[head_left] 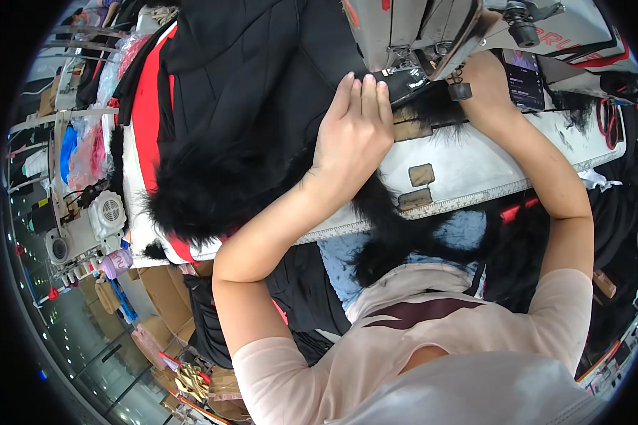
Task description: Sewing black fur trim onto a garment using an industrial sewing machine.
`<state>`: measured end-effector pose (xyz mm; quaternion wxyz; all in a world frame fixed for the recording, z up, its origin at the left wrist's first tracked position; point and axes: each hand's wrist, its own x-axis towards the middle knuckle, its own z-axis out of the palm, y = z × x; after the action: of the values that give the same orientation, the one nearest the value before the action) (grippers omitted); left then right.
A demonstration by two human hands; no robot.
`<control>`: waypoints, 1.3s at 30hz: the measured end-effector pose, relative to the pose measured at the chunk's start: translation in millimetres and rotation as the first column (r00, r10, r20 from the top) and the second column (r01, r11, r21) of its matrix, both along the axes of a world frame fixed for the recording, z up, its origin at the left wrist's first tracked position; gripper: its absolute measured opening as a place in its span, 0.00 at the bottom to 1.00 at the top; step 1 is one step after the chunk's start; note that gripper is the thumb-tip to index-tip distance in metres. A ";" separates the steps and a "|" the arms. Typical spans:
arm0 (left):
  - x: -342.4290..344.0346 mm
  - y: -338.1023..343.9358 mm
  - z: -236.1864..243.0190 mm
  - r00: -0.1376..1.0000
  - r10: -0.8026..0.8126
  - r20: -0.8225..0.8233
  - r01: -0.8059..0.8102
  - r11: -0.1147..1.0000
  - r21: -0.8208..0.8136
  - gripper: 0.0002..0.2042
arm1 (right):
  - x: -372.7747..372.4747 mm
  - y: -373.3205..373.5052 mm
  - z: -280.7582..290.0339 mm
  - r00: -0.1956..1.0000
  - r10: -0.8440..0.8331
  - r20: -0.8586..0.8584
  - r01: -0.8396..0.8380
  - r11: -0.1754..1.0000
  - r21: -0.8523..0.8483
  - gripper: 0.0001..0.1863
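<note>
A black garment with long fluffy fur trim lies across the bed of a sewing machine. My left hand rests flat on its black cloth, fingers stretched out and close together, just left of the presser foot. Beneath the needle area runs the garment's edge, with a small dark label bearing white print. My right hand is on the far side of the needle, by the machine head. Its fingers are hidden behind the machine parts, so what they hold cannot be seen.
A phone with a lit screen lies right of my right hand. Red-handled scissors sit at the table's right end. A measuring tape strip edges the white table. Black fur hangs over my lap; cardboard boxes stand lower left.
</note>
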<state>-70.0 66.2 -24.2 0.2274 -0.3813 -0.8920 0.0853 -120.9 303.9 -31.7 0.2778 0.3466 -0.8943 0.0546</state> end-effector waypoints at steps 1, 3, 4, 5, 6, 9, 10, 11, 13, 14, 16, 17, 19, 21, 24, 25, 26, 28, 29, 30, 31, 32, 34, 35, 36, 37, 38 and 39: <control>-1.4 0.2 -0.5 1.000 -0.002 0.002 0.002 1.000 0.002 0.20 | -0.1 0.0 1.0 1.000 -0.002 0.002 0.002 1.000 0.002 0.06; -3.8 0.6 -1.0 1.000 -0.008 0.002 0.008 1.000 0.016 0.20 | -0.5 -0.2 2.9 0.999 -0.013 0.029 0.013 1.000 0.002 0.04; -4.7 0.9 -1.1 1.000 -0.009 0.004 0.009 1.000 0.018 0.20 | -0.7 -0.1 3.6 0.999 -0.015 0.031 0.014 1.000 0.004 0.04; -5.6 1.2 -1.2 1.000 -0.009 0.011 0.009 0.999 0.042 0.19 | -0.9 -0.1 4.1 1.000 -0.018 0.026 0.018 1.000 0.015 0.04; -5.7 1.1 -1.4 1.000 -0.008 0.019 0.007 0.998 0.066 0.19 | -0.7 -0.5 4.1 1.000 -0.021 0.022 0.020 0.999 0.026 0.03; -11.7 1.8 -2.7 1.000 -0.025 0.016 0.023 0.995 0.101 0.19 | -5.6 3.1 1.9 1.000 -0.011 0.010 0.011 1.000 -0.010 0.03; -12.4 1.4 -3.1 1.000 -0.023 0.018 0.021 0.995 0.100 0.19 | -6.4 3.5 1.0 1.000 -0.009 0.012 0.009 1.000 -0.011 0.03; -12.8 0.6 -3.0 1.000 -0.019 0.012 0.018 0.996 0.089 0.18 | -6.9 3.7 0.2 1.000 0.001 0.022 -0.001 1.000 -0.027 0.03; -12.8 0.4 -4.2 1.000 -0.020 0.007 0.019 0.996 0.083 0.18 | -7.3 5.1 -0.7 0.999 0.008 0.031 -0.007 0.999 -0.038 0.03; -11.5 -0.1 -4.5 1.000 -0.005 -0.002 0.006 0.993 0.114 0.17 | -7.4 4.7 -0.6 0.999 0.020 0.036 -0.019 0.999 -0.035 0.04; -7.4 1.2 -1.1 1.000 0.005 -0.012 -0.003 0.990 0.144 0.17 | -8.6 4.8 -1.3 0.999 0.028 0.038 -0.027 0.999 -0.034 0.04; -1.7 2.3 4.2 0.998 0.049 0.032 -0.052 0.992 0.114 0.16 | -9.2 5.1 -1.4 0.998 0.047 0.036 -0.046 0.998 -0.037 0.05; 2.7 2.6 5.9 0.994 0.100 0.044 -0.103 0.990 0.094 0.16 | -9.6 5.7 -1.7 0.997 0.070 0.030 -0.069 0.997 -0.042 0.05; 1.6 1.5 2.9 0.997 0.076 0.027 -0.078 0.992 0.097 0.17 | -7.6 8.3 -3.7 0.994 0.046 0.098 -0.049 0.998 0.028 0.06; 1.1 0.5 5.1 0.998 0.066 0.024 -0.068 0.994 0.081 0.18 | -7.5 8.8 -3.1 0.994 0.089 0.070 -0.087 0.996 -0.024 0.06; 1.3 0.3 5.7 0.996 0.078 0.037 -0.080 0.995 0.063 0.18 | -8.0 9.3 -3.7 0.993 0.089 0.072 -0.088 0.996 -0.025 0.06; 0.6 -0.4 4.4 0.996 0.078 0.039 -0.081 0.995 0.063 0.18 | -9.1 9.7 -4.4 0.993 0.090 0.072 -0.089 0.996 -0.025 0.06; -1.4 -2.9 1.3 0.999 0.018 0.027 -0.020 0.994 0.104 0.19 | -9.3 8.6 -3.8 0.993 0.094 0.073 -0.092 0.995 -0.027 0.06; -1.3 -3.6 1.0 0.999 0.019 0.029 -0.022 0.994 0.102 0.19 | -8.6 7.1 -2.3 0.994 0.078 0.082 -0.078 0.997 -0.010 0.05; -1.6 -3.7 0.5 0.999 0.025 0.027 -0.028 0.994 0.101 0.20 | -8.2 6.8 -1.4 0.994 0.061 0.090 -0.062 0.998 0.008 0.05; -1.7 -3.8 0.2 0.999 0.032 0.025 -0.034 0.994 0.100 0.20 | -9.2 6.8 -3.2 0.994 0.060 0.091 -0.061 0.998 0.009 0.05; -1.7 -3.8 0.9 0.999 0.031 0.026 -0.033 0.994 0.100 0.20 | -11.4 7.0 -6.4 0.994 0.068 0.080 -0.068 0.998 -0.003 0.05; -1.8 -2.7 4.3 0.994 0.053 0.096 -0.067 0.987 0.149 0.21 | -13.7 8.3 -8.1 0.995 0.077 0.070 -0.076 0.997 -0.015 0.04; -1.6 -2.2 5.7 0.994 0.053 0.097 -0.067 0.986 0.150 0.21 | -14.2 9.1 -7.4 0.993 0.106 0.051 -0.104 0.994 -0.037 0.04; -0.8 -1.9 7.2 0.992 0.063 0.105 -0.078 0.987 0.142 0.21 | -14.4 9.5 -7.1 0.990 0.136 0.032 -0.134 0.989 -0.061 0.04; 0.0 -1.6 7.9 0.991 0.073 0.114 -0.089 0.987 0.134 0.22 | -14.4 10.3 -7.2 0.990 0.137 0.032 -0.135 0.989 -0.062 0.04; 0.7 -1.3 7.4 0.991 0.075 0.114 -0.090 0.987 0.133 0.22 | -14.2 11.4 -7.4 0.990 0.127 0.066 -0.125 0.991 -0.040 0.04; 1.0 -1.3 6.1 0.988 0.103 0.119 -0.117 0.987 0.114 0.21 | -13.9 11.8 -7.4 0.989 0.114 0.099 -0.113 0.993 -0.018 0.04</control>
<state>-69.0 64.9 -18.2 0.1943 -0.3212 -0.9266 0.0218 -134.8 315.7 -39.1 0.2314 0.3919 -0.8855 0.0930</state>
